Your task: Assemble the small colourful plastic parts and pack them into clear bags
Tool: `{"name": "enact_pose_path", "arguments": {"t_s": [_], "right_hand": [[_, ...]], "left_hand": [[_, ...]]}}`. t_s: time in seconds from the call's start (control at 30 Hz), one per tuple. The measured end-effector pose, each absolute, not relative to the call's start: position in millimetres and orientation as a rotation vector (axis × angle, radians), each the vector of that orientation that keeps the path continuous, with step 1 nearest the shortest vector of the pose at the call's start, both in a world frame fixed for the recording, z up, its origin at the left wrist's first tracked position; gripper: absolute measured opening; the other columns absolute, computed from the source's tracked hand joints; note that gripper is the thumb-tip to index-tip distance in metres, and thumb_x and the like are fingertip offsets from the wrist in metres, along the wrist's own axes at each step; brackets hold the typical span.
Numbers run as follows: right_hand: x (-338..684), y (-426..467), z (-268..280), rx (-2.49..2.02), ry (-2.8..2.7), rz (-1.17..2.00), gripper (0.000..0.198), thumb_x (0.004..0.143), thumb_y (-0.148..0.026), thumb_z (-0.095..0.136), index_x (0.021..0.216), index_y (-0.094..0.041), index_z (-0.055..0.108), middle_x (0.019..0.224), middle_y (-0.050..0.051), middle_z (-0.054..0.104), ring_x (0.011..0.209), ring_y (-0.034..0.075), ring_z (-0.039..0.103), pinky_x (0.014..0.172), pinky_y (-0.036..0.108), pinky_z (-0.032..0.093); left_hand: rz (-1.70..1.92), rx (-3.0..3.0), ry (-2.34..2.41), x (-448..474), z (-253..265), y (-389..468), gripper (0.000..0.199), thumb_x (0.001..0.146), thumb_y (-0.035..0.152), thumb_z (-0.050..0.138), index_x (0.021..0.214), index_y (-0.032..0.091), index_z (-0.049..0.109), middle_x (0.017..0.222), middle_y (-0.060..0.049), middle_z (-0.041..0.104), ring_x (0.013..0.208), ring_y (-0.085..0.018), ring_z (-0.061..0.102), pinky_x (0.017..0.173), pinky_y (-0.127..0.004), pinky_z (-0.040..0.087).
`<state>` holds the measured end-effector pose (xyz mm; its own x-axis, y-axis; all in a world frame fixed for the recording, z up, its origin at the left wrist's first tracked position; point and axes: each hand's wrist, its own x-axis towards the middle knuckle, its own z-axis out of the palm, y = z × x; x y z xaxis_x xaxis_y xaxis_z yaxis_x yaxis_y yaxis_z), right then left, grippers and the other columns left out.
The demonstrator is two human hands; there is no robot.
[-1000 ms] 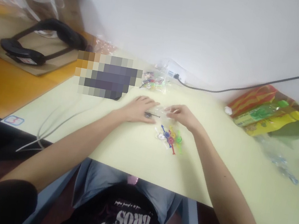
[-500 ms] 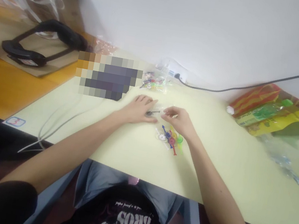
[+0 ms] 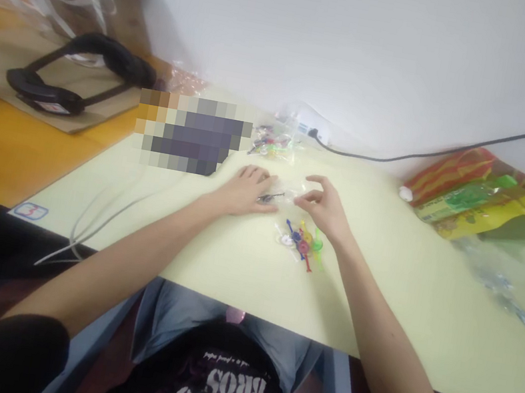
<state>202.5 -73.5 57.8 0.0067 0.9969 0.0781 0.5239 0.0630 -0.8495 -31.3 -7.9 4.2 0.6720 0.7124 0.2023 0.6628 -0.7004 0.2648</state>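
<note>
My left hand [image 3: 246, 191] lies on the table with its fingers spread, over the left part of a small clear plastic bag [image 3: 292, 192]. A thin black piece [image 3: 271, 197] shows in the bag beside the left thumb. At the bag's right end is my right hand [image 3: 322, 208], its index finger lifted while the lower fingertips pinch the plastic edge. Just below the hands sits a cluster of small colourful plastic pieces [image 3: 303, 244] in white, blue, red, yellow and green. Their exact kind is too blurred to tell.
Behind the hands lies a clear bag of more colourful pieces [image 3: 274, 143], near a white power strip [image 3: 313, 126]. A pixelated dark object [image 3: 192, 136] is at left, beyond it a black frame [image 3: 80, 76]. Bright snack packets [image 3: 476, 197] and crumpled plastic [image 3: 496, 282] lie at right.
My right hand has shifted a little to the right and its index finger has lifted away from the others. My left hand stays in place on the bag.
</note>
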Motion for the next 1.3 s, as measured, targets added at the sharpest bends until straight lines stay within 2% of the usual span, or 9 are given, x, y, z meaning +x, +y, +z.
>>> {"name": "enact_pose_path", "arguments": {"t_s": [0.2, 0.33, 0.43, 0.57, 0.73, 0.97, 1.17, 1.3], "right_hand": [[200.2, -75.7, 59.5, -1.52, -1.611, 0.862, 0.064, 0.074, -0.035, 0.076, 0.131, -0.021, 0.052, 0.083, 0.001, 0.074, 0.085, 0.022, 0.07, 0.084, 0.036, 0.051], [197.4, -77.4, 58.6, -1.464, -1.627, 0.894, 0.067, 0.073, -0.035, 0.077, 0.134, -0.021, 0.051, 0.083, 0.001, 0.074, 0.087, 0.022, 0.071, 0.086, 0.036, 0.053], [194.4, -78.1, 55.9, -1.39, -1.641, 0.932, 0.067, 0.074, -0.034, 0.076, 0.135, -0.021, 0.05, 0.083, 0.0, 0.073, 0.088, 0.022, 0.072, 0.089, 0.037, 0.054], [190.9, -80.2, 52.9, -1.287, -1.703, 0.983, 0.065, 0.077, -0.03, 0.073, 0.137, -0.021, 0.048, 0.087, 0.001, 0.075, 0.092, 0.022, 0.073, 0.094, 0.038, 0.053], [193.0, -82.4, 53.1, -1.258, -1.754, 0.948, 0.059, 0.081, -0.03, 0.073, 0.135, -0.023, 0.051, 0.09, 0.001, 0.076, 0.099, 0.023, 0.074, 0.099, 0.04, 0.052], [201.4, -82.1, 50.8, -1.288, -1.864, 0.839, 0.045, 0.085, -0.031, 0.072, 0.13, -0.026, 0.063, 0.097, 0.003, 0.078, 0.103, 0.025, 0.074, 0.098, 0.04, 0.052], [211.1, -84.4, 53.1, -1.52, -1.891, 0.375, 0.034, 0.094, -0.048, 0.063, 0.12, -0.026, 0.067, 0.126, 0.009, 0.07, 0.124, 0.03, 0.058, 0.107, 0.048, 0.039], [222.9, -88.0, 53.4, -1.905, -1.953, 0.154, 0.037, 0.095, -0.057, 0.059, 0.111, -0.026, 0.072, 0.116, 0.013, 0.068, 0.118, 0.036, 0.054, 0.1, 0.052, 0.034]], "left_hand": [[0.454, 2.697, 1.133, -31.7, 3.1, -7.7, 0.088, 0.09, 0.078, 0.046, 0.157, 0.021, 0.038, 0.145, -0.017, 0.048, 0.138, -0.038, 0.037, 0.118, -0.05, 0.026], [0.469, 2.7, 1.171, -31.2, 4.1, -8.5, 0.097, 0.087, 0.079, 0.05, 0.161, 0.019, 0.031, 0.146, -0.018, 0.047, 0.139, -0.038, 0.037, 0.12, -0.051, 0.024], [0.498, 2.734, 1.113, -29.5, 8.8, -10.8, 0.102, 0.084, 0.079, 0.056, 0.162, 0.021, 0.028, 0.15, -0.016, 0.045, 0.141, -0.038, 0.036, 0.122, -0.052, 0.019], [0.52, 2.762, 1.001, -26.1, 13.2, -13.7, 0.099, 0.084, 0.076, 0.058, 0.162, 0.023, 0.029, 0.155, -0.014, 0.044, 0.145, -0.036, 0.035, 0.126, -0.052, 0.013], [0.459, 2.723, 0.993, -25.1, 8.1, -12.7, 0.097, 0.087, 0.075, 0.057, 0.163, 0.022, 0.027, 0.154, -0.012, 0.047, 0.143, -0.034, 0.039, 0.122, -0.046, 0.025], [0.47, 2.702, 1.03, -24.9, 3.8, -10.3, 0.095, 0.088, 0.075, 0.055, 0.162, 0.022, 0.029, 0.154, -0.013, 0.047, 0.144, -0.034, 0.039, 0.122, -0.046, 0.026], [0.513, 2.719, 1.014, -27.2, 5.7, -9.7, 0.092, 0.089, 0.072, 0.056, 0.162, 0.022, 0.029, 0.154, -0.013, 0.047, 0.142, -0.033, 0.04, 0.121, -0.045, 0.027], [0.506, 2.737, 1.027, -30.6, 7.6, -8.0, 0.092, 0.09, 0.072, 0.055, 0.162, 0.022, 0.029, 0.154, -0.013, 0.047, 0.142, -0.034, 0.04, 0.121, -0.047, 0.023]]}}
